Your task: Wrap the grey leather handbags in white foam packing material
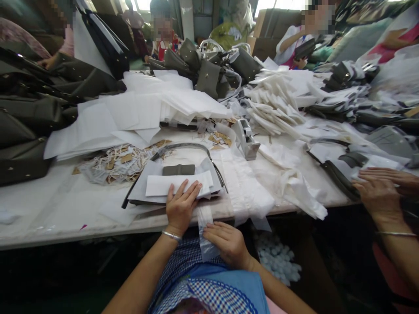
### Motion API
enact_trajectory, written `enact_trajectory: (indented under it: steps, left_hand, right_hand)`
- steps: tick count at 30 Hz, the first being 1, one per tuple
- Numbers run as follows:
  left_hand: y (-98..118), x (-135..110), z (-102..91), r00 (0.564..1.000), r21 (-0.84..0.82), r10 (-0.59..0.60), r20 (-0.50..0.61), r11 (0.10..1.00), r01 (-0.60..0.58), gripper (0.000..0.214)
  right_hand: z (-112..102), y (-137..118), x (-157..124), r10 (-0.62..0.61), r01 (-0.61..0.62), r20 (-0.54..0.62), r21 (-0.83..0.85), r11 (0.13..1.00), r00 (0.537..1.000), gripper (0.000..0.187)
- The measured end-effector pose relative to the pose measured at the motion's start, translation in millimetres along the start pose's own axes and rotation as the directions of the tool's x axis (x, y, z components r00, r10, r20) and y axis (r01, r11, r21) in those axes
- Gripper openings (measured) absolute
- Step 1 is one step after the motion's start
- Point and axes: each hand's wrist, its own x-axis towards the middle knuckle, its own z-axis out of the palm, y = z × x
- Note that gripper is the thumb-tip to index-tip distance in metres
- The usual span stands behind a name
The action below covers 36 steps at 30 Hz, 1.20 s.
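Note:
My left hand (181, 205) lies flat with its fingers stretched out on a folded white paper sheet (163, 184). That sheet covers a grey-green handbag (178, 169) lying on the table, its dark strap (183, 147) looping behind it. My right hand (227, 242) is below the table's front edge, fingers pinched on a small clear plastic bag (205, 226) that hangs over the edge.
A pile of paper tags with strings (114, 163) lies left of the bag, a tape dispenser (246, 138) to its right. Stacks of white sheets (137, 111) and dark bags (29, 113) crowd the table. A co-worker's hands (382, 187) rest at the right edge.

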Motion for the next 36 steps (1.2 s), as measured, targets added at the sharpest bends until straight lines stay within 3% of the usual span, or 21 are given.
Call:
enact_trajectory:
  steps: [7, 13, 18, 23, 27, 31, 36]
  left_hand:
    - [1.8, 0.5, -1.4, 1.0, -0.011, 0.001, -0.023, 1.0, -0.002, 0.044]
    - [1.6, -1.8, 0.4, 1.0, -0.015, 0.007, -0.028, 1.0, -0.008, 0.045]
    - [1.8, -3.4, 0.3, 0.998, -0.015, 0.022, -0.057, 1.0, -0.023, 0.039]
    - [1.3, -4.7, 3.2, 0.995, -0.032, 0.025, -0.1, 0.999, -0.029, 0.027]
    - [-0.1, -4.0, 4.3, 0.992, -0.058, 0.022, -0.125, 0.998, -0.029, 0.029]
    - [-1.8, -1.7, 2.7, 0.992, -0.121, -0.001, -0.127, 0.993, -0.015, 0.034]
    - [-2.6, 0.1, 0.7, 0.992, -0.162, -0.034, -0.12, 0.987, 0.015, 0.032]
  right_hand:
    - [-15.4, -9.4, 11.8, -0.04, 0.04, 0.028, 0.023, 0.999, 0.999, 0.035]
    - [-46.1, -8.2, 66.8, -0.073, 0.073, 0.03, -0.006, 0.997, 0.997, 0.033]
    - [-57.5, 22.3, 113.4, -0.058, 0.058, 0.025, -0.034, 0.998, 0.998, 0.035]
    - [-45.5, 64.4, 147.2, 0.099, -0.092, 0.054, -0.123, 0.988, 0.994, 0.034]
    - [-27.6, 90.7, 157.9, 0.221, -0.201, 0.113, -0.161, 0.966, 0.969, 0.022]
    - [-15.7, 105.7, 159.4, 0.257, -0.239, 0.142, -0.129, 0.962, 0.956, 0.01]
    - [-12.9, 113.2, 169.3, 0.346, -0.274, 0.254, -0.277, 0.921, 0.903, 0.018]
